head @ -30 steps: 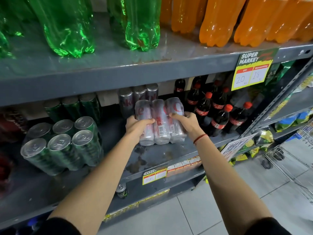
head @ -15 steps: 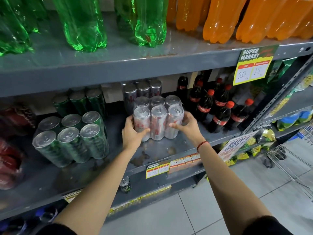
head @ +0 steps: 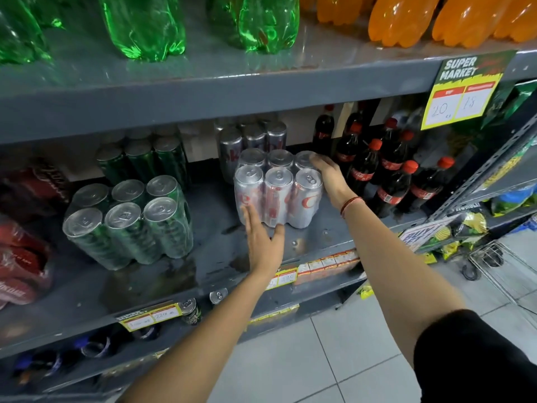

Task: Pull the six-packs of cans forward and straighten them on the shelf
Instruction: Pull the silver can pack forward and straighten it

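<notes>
A silver six-pack [head: 277, 191] wrapped in plastic stands upright mid-shelf on the grey shelf [head: 209, 257]. My right hand [head: 328, 177] cups its right side, with the fingers curled over the back right can. My left hand [head: 263, 242] lies flat and open in front of it, fingertips touching the lower front of the pack. A green six-pack [head: 128, 225] stands tilted to the left, nearer the shelf edge. A second silver pack [head: 251, 139] and a second green pack [head: 145, 158] stand further back.
Cola bottles with red caps [head: 386, 175] crowd the shelf just right of my right hand. Red packs [head: 20, 257] lie at the far left. Green and orange bottles fill the shelf above. Loose cans [head: 190, 311] sit on the lower shelf. A wire trolley [head: 494, 257] stands at right.
The silver six-pack went from tipped in both hands to standing upright on the shelf. My left hand let go and now lies flat against its front.
</notes>
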